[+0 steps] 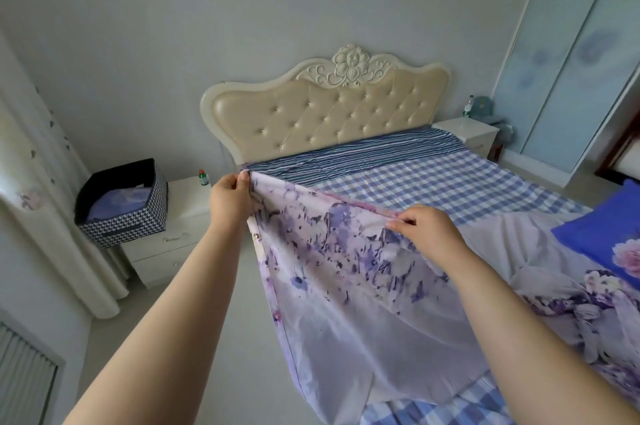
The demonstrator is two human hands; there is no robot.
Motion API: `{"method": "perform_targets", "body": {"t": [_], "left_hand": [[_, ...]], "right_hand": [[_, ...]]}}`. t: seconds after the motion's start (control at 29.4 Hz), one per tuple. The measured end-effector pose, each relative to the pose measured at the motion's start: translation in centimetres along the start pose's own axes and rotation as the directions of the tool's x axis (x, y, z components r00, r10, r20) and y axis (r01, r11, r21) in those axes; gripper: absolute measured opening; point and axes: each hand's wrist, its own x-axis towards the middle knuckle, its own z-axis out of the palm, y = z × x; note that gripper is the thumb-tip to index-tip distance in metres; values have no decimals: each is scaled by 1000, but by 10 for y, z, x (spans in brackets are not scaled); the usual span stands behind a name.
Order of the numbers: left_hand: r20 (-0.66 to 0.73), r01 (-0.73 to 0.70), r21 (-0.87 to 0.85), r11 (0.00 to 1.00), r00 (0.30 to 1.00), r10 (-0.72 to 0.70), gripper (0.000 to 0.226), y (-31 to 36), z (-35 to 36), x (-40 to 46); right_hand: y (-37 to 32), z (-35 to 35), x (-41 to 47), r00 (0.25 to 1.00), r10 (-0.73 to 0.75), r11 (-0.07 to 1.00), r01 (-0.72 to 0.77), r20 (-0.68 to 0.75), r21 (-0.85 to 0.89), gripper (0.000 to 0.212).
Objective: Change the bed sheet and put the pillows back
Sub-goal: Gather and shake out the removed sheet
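The floral bed sheet (pixel 349 272) hangs over the near left side of the bed, and its top edge is lifted between two hands: the left hand (pixel 228 197) pinches the corner with thumb and curled fingers, and the right hand (pixel 424 229) pinches the same edge further right. Left of them, a houndstooth storage box (pixel 128 213) stands on a white nightstand (pixel 173 237) beside a small bottle (pixel 203 177). Right of them, the checked mattress cover (pixel 446 182) and a striped cloth (pixel 349 154) lie under the tufted headboard (pixel 325 113), with a blue floral pillow (pixel 609 237) at the far right.
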Motion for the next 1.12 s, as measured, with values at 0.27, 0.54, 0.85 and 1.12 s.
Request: {"method": "perform_targets", "body": {"t": [0.27, 0.54, 0.85, 1.12], "left_hand": [[-163, 76, -88, 993, 982, -90, 30, -24, -108, 68], [-399, -37, -279, 960, 913, -81, 30, -23, -244, 141], [-283, -59, -299, 952, 959, -29, 28, -4, -258, 167], [-59, -206, -118, 971, 978, 200, 39, 2, -222, 144]], "right_hand": [[-140, 60, 2, 995, -22, 1000, 22, 95, 2, 44], [-346, 114, -3, 960, -280, 956, 278, 16, 89, 54], [-342, 79, 12, 978, -175, 973, 190, -117, 132, 36], [-247, 110, -6, 999, -33, 997, 34, -16, 71, 22]]}}
